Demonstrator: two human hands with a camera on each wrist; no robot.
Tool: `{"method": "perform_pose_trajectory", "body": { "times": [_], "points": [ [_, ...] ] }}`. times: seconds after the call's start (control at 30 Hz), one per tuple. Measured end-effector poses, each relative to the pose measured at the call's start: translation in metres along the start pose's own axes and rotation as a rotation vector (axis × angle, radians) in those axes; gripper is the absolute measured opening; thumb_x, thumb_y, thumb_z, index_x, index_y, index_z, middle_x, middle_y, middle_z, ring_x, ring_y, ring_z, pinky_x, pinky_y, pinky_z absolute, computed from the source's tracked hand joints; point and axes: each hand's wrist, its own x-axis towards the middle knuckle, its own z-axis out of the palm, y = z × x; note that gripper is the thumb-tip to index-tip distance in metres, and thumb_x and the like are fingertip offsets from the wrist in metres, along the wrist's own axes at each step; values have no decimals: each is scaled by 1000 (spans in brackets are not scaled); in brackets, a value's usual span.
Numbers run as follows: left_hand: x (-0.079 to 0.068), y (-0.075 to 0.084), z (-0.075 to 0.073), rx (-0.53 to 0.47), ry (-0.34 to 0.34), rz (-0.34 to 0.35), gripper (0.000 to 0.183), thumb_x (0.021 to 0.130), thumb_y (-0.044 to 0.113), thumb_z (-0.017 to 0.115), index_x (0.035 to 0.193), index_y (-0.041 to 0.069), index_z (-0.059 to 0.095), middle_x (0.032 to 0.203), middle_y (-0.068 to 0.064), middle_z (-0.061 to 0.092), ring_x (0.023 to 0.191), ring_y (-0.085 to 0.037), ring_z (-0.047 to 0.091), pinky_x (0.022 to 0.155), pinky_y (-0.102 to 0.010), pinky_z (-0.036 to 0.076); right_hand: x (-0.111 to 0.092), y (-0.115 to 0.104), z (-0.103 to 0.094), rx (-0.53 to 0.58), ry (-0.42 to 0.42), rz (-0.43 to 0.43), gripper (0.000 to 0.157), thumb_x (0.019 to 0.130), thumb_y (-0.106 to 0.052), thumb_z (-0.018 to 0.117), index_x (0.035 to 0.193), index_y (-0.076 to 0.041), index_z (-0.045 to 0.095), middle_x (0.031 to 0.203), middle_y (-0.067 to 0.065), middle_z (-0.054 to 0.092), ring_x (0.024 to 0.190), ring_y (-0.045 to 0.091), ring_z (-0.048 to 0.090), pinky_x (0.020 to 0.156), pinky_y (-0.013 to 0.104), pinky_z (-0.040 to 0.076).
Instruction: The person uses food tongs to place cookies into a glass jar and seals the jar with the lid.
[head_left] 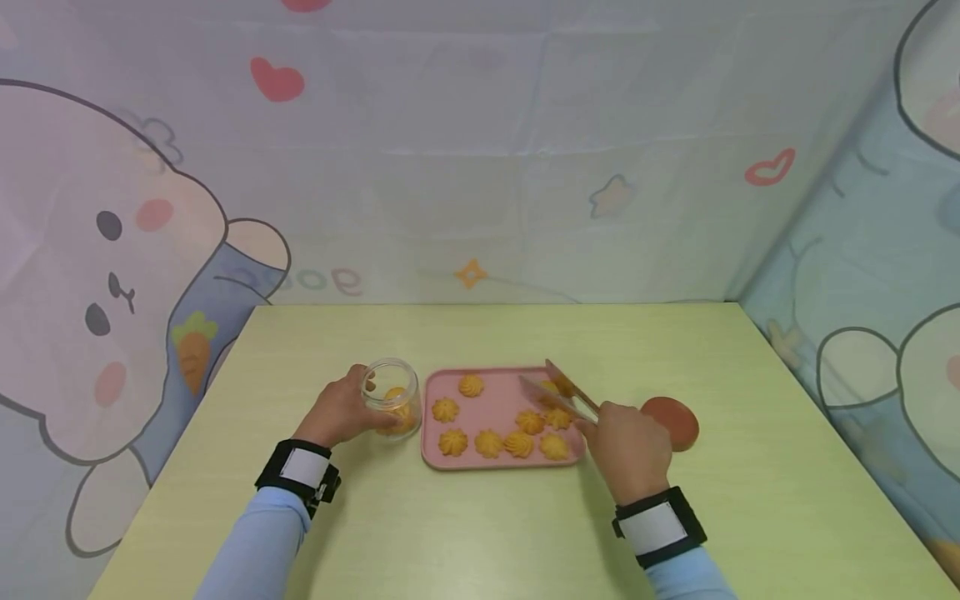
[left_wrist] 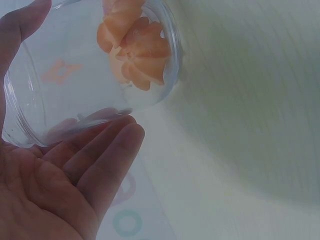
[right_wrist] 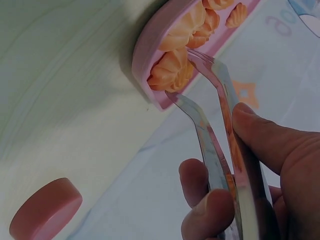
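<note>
My left hand grips a clear glass jar from its left side, just left of the pink tray. Several piped cookies lie at the bottom of the jar, and its mouth is uncovered. In my right hand is a pair of metal tongs, reaching over the tray's back right corner. The right wrist view shows the tong tips on either side of a ridged golden cookie lying in the tray. Other cookies are spread along the tray's left, front and right.
To the right of the tray, partly behind my right hand, a round reddish-pink lid lies on the pale yellow-green table. A printed cloth backdrop rises along the table's back edge and at both sides.
</note>
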Motion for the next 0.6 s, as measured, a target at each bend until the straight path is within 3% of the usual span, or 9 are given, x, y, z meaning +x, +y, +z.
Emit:
{"method": "perform_pose_trajectory", "body": {
  "times": [0.6],
  "points": [
    [1, -2, 1, -6, 10, 13, 85, 63, 39, 84, 124, -6, 46, 121, -28, 61, 101, -37, 58, 84, -51, 50, -4, -5, 4, 6, 6, -3, 40, 80, -40, 73, 70, -2, 65, 48, 8, 52, 38, 21, 46, 32, 36, 37]
  ]
}}
